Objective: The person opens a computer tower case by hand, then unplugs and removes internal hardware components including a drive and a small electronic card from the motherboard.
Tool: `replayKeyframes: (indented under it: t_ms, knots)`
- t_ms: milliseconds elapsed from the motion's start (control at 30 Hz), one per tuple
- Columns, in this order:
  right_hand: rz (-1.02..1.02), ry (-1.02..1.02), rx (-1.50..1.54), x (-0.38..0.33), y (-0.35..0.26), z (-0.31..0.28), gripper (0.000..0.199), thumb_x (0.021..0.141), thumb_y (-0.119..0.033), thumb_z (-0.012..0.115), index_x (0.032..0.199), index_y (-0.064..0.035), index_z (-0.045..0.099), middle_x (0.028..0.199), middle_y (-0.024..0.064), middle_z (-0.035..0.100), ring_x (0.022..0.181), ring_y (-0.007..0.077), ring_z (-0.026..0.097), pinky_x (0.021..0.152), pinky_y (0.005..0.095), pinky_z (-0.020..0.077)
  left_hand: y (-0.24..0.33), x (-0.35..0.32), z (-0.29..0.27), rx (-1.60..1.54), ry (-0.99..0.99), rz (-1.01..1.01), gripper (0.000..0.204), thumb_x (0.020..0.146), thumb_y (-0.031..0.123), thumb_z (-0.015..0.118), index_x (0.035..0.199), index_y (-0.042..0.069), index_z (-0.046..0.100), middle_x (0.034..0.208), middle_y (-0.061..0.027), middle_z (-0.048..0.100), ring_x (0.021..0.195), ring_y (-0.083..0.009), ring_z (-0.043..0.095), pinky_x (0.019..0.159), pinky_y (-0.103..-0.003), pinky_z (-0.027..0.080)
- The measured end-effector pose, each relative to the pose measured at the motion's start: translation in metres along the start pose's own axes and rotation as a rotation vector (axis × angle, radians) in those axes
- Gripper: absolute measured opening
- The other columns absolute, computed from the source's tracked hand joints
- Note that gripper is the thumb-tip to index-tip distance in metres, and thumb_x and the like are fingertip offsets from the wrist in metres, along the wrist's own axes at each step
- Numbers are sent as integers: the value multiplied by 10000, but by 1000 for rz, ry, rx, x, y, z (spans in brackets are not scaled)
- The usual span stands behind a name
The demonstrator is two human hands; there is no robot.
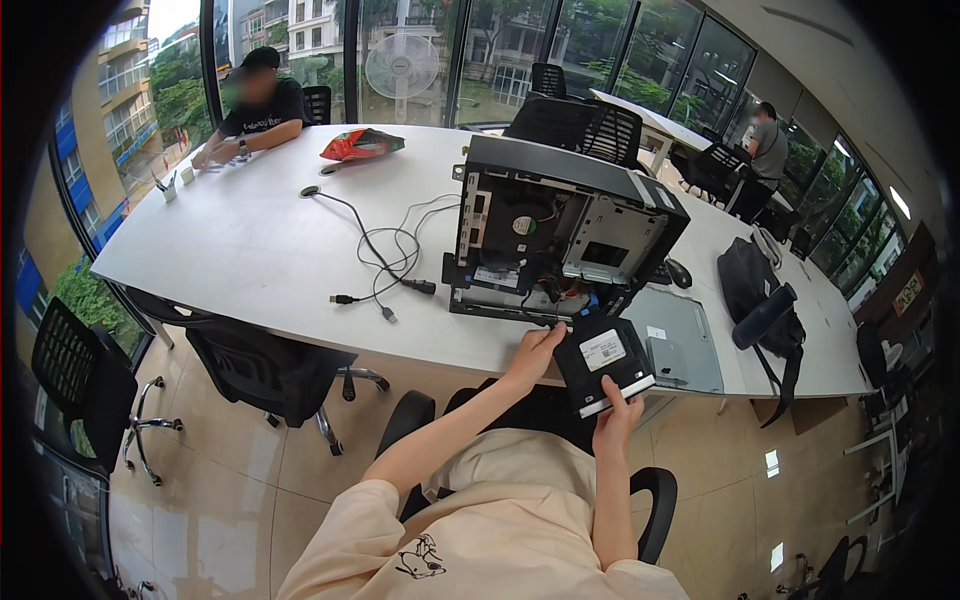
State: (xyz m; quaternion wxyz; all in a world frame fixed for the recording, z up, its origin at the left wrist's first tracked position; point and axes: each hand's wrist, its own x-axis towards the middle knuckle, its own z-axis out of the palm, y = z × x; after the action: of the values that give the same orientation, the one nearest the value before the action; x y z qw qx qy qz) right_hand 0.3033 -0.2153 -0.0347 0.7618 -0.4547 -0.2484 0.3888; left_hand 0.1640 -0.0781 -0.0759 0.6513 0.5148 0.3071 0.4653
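Note:
An optical disc drive (590, 372), black with a white label and a pale front strip, is held at the table's near edge. My right hand (617, 408) grips its front end, thumb on top and fingers underneath. My left hand (536, 352) is closed at the drive's far left corner, fingertips pinching a cable connector there; the fingers partly hide it. Just beyond stands a black desktop computer case (665, 192) with its side open. Inside show a fan (524, 226), metal brackets and loose coloured wires (572, 298) hanging toward the drive.
A grey metal side panel (690, 335) lies right of the case, near a black mouse (679, 273). Black cables (385, 262) spread to the left. A backpack (750, 290) with a dark bottle (765, 318) sits at right. A red-green bag (362, 144) and a seated person (262, 108) are across the table.

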Motion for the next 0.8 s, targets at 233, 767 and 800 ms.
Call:
replayKeyframes:
  t_ms: [233, 767, 800]
  knots:
    - [-71, 43, 93, 0, 3, -20, 372, 882, -90, 770, 1203, -2, 605, 1099, 74, 682, 990, 183, 677, 885, 325, 546, 24, -7, -7, 88, -258, -93, 371, 1043, 423, 658, 973, 76, 769, 888, 21, 703, 833, -64, 612, 751, -229, 460]
    - [-18, 92, 101, -16, -4, -15, 354, 851, -18, 759, 1164, 46, 609, 1050, 115, 693, 893, 186, 706, 807, 303, 560, 15, -11, 11, 155, -81, 143, 340, 1040, 264, 651, 803, 21, 655, 683, 36, 562, 607, -65, 434, 562, -297, 349]
    - [-19, 94, 99, -16, -4, -16, 354, 851, -18, 759, 1164, 46, 609, 1050, 115, 693, 893, 186, 706, 807, 303, 560, 13, -10, 10, 154, -83, 142, 340, 1040, 264, 651, 803, 21, 655, 683, 36, 562, 607, -65, 434, 562, -297, 349]
